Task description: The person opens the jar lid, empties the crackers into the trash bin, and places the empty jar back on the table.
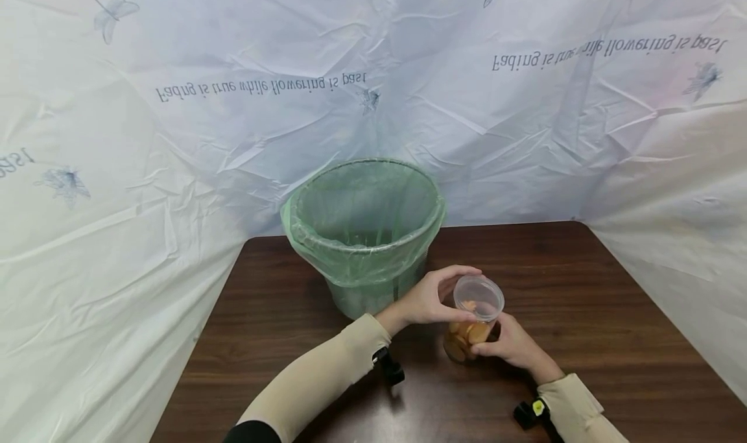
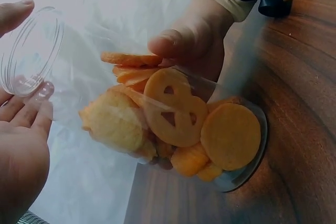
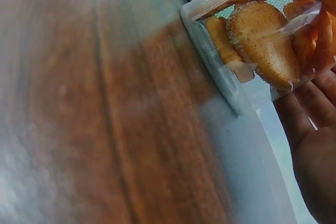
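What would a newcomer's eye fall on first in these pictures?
Probably the big green-lined bin near the back of the wooden table. Next, the clear jar of golden cookies to the bin's front right, held by the left hand near its top and the right hand lower down.

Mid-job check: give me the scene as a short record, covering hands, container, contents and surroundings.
Left hand: thumb and fingers around the clear lid
Right hand: grips the side of the clear jar
Lid position: at the jar's mouth; whether fastened, cannot tell
Contents: biscuits, some round, one pretzel-shaped
Bin: mesh bin with green liner folded over its rim, beyond the jar and to its left
Surface: dark wooden table
Backdrop: white printed sheet
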Demonstrator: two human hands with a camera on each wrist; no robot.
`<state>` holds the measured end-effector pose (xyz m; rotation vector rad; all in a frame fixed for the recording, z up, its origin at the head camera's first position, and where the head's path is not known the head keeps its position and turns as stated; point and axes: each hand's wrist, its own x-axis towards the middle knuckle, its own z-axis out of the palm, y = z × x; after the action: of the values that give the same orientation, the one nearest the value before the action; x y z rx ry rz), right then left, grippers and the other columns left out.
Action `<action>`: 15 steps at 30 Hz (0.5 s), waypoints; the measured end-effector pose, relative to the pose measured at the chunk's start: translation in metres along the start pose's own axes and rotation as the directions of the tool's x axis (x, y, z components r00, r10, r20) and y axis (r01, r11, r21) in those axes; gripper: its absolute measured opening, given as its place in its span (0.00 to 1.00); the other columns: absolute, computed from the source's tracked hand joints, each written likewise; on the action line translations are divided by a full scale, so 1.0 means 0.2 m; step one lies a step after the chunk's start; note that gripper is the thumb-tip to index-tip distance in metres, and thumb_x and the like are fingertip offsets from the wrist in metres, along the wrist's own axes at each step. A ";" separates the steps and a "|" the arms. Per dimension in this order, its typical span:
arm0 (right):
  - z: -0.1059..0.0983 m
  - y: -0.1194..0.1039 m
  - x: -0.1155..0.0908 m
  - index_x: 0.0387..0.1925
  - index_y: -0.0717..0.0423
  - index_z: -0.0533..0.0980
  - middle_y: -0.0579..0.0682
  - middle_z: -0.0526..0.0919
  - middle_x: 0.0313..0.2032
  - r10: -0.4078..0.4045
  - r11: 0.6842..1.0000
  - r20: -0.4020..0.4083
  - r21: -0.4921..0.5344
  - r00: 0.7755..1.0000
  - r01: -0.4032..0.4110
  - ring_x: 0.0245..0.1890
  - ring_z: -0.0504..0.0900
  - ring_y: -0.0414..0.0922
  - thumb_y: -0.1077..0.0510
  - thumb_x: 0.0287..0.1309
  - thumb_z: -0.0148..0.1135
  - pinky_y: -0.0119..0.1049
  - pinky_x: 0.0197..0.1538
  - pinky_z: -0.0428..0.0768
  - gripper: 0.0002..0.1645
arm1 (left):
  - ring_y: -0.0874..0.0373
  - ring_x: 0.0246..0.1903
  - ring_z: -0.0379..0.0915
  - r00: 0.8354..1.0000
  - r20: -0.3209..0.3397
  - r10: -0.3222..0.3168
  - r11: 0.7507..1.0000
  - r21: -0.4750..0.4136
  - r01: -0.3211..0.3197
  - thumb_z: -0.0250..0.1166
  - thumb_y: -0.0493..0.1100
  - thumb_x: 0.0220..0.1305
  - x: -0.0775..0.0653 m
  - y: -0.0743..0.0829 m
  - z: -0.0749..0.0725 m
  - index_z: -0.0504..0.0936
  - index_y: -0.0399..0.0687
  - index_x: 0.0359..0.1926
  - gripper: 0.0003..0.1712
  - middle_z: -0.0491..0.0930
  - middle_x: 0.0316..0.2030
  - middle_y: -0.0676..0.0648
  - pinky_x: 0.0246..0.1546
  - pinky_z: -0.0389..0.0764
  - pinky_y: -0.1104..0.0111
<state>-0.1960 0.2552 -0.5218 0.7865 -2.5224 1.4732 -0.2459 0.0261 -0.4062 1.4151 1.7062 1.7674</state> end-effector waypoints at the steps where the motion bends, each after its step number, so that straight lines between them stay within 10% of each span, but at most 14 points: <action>1: 0.00 0.00 0.00 0.55 0.68 0.72 0.32 0.80 0.45 0.001 1.000 0.001 0.003 1.000 -0.001 0.43 0.77 0.29 0.69 0.37 0.78 0.29 0.44 0.77 0.39 | 0.42 0.59 0.71 1.000 -0.004 0.002 1.000 0.003 -0.002 0.68 0.20 0.51 0.00 0.00 0.00 0.64 0.26 0.65 0.39 0.70 0.58 0.26 0.64 0.71 0.61; 15: -0.01 0.01 0.00 0.55 0.65 0.73 0.35 0.82 0.45 0.010 1.000 -0.014 0.016 1.000 -0.010 0.44 0.78 0.30 0.66 0.37 0.79 0.26 0.47 0.75 0.39 | 0.32 0.57 0.68 0.999 -0.032 0.035 0.999 0.010 -0.034 0.67 0.19 0.49 0.00 -0.01 -0.01 0.63 0.23 0.64 0.40 0.68 0.59 0.25 0.63 0.71 0.55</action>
<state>-0.1971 0.2575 -0.5234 0.7646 -2.5114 1.4986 -0.2489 0.0249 -0.4065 1.4359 1.7191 1.8120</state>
